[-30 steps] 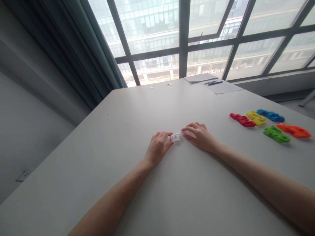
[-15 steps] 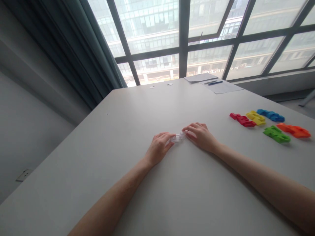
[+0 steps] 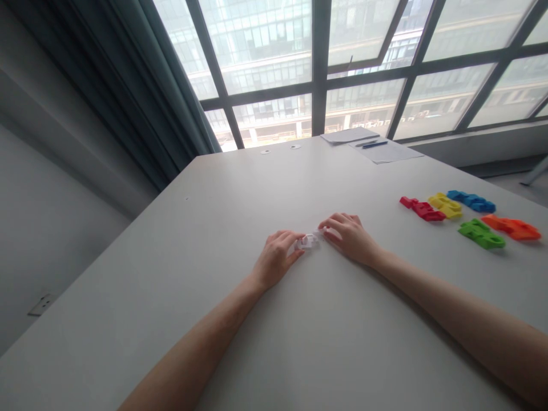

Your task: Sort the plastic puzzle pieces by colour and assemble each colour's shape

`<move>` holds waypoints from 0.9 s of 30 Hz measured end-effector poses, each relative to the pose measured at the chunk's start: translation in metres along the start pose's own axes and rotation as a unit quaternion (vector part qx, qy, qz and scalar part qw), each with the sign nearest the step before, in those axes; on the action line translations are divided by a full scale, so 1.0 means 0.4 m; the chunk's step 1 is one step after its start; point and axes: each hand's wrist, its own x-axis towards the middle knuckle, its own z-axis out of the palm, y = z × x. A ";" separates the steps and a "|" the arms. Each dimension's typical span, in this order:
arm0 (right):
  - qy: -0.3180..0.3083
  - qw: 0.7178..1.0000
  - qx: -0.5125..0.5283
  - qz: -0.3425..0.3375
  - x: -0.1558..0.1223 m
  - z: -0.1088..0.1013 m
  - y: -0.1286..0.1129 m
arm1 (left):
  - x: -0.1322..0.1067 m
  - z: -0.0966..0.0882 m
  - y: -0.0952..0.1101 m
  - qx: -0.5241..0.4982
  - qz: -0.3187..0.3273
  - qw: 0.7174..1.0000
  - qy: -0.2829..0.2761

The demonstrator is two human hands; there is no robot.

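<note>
Low over the middle of the white table (image 3: 257, 200), my left hand (image 3: 276, 258) pinches a small white plastic piece (image 3: 310, 242) between thumb and fingers. To its right, my right hand (image 3: 347, 235) is closed at the fingertips on the far end of white plastic, mostly covered by those fingers. The white parts lie between the two hands, close together; whether they are joined I cannot tell. Their exact kind is too small and pale to make out.
On the right lie chunky plastic pieces: red (image 3: 423, 210), yellow (image 3: 445, 204), blue (image 3: 471, 201), green (image 3: 482, 234) and orange (image 3: 511, 227). Paper sheets (image 3: 396, 152) with a pen (image 3: 374, 145) rest at the table's far edge, below the window.
The white pieces have shifted slightly between my fingers, and the left one shows a broader face now. Both hands stay nearly in place; the coloured pieces have not moved.
</note>
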 end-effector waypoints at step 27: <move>-0.041 0.990 0.091 -0.101 0.000 -0.028 -0.015 | -0.010 -0.025 -0.002 -0.037 0.029 0.998 -0.043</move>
